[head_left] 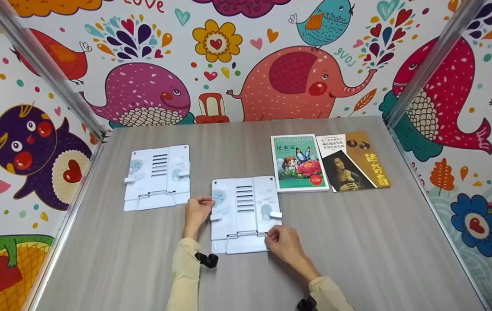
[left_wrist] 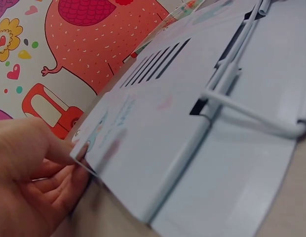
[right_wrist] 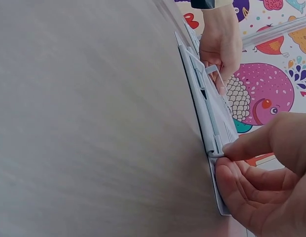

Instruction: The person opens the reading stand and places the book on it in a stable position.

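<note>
A white folding book stand (head_left: 246,221) lies flat on the table between both hands. It has slots down its centre, two page clips and a wire bracket (left_wrist: 251,116) by its lower ledge. My left hand (head_left: 198,211) pinches the stand's left edge between thumb and fingers, seen closer in the left wrist view. At the lower right, my right hand (head_left: 287,244) has thumb and index finger pinching the end of the ledge part, as the right wrist view shows. A second book stand (head_left: 159,183) of the same kind lies to the left, untouched.
Behind and right of the near stand lie a green children's book (head_left: 300,164) and a brown-and-white book (head_left: 354,162) with a painted portrait. Cartoon-printed walls (head_left: 246,39) and metal posts (head_left: 427,65) bound the wood-grain table (head_left: 380,242).
</note>
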Action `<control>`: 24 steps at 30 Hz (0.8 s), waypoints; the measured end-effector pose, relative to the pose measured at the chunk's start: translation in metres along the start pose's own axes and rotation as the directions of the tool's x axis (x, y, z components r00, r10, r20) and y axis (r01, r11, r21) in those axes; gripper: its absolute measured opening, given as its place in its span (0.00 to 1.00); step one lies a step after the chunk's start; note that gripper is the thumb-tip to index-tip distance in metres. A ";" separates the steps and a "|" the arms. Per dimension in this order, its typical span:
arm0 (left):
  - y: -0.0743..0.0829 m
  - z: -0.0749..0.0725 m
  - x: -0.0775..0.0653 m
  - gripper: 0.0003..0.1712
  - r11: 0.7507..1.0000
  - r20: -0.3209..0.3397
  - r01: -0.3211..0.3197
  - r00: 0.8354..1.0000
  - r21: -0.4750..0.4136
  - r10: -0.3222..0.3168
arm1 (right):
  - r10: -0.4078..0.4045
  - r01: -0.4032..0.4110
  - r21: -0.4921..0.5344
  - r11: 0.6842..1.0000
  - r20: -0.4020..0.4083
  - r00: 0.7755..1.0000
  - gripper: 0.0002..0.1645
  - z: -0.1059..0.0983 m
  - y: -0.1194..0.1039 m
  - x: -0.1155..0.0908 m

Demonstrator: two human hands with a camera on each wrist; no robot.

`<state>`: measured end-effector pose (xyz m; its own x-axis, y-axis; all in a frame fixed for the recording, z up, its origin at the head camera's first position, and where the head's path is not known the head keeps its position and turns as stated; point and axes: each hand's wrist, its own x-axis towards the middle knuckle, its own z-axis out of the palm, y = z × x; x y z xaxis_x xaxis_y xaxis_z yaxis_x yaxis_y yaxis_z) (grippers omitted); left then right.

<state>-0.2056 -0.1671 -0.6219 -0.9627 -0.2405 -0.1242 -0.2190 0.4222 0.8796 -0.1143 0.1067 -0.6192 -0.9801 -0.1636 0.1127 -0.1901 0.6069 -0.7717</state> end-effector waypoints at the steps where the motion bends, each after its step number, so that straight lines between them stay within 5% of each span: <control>1: -0.001 0.000 0.000 0.09 1.000 0.001 0.005 1.000 0.001 -0.005 | 0.001 -0.001 0.001 1.000 0.001 1.000 0.05 0.000 0.000 0.000; 24: -0.003 0.006 0.001 0.09 0.997 -0.040 0.053 0.998 -0.052 -0.055 | -0.029 0.031 0.043 0.999 -0.046 0.999 0.07 0.007 0.006 -0.008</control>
<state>-0.2063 -0.1637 -0.6273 -0.9421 -0.2978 -0.1539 -0.2610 0.3634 0.8943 -0.1076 0.1061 -0.6296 -0.9758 -0.1451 0.1639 -0.2177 0.5676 -0.7940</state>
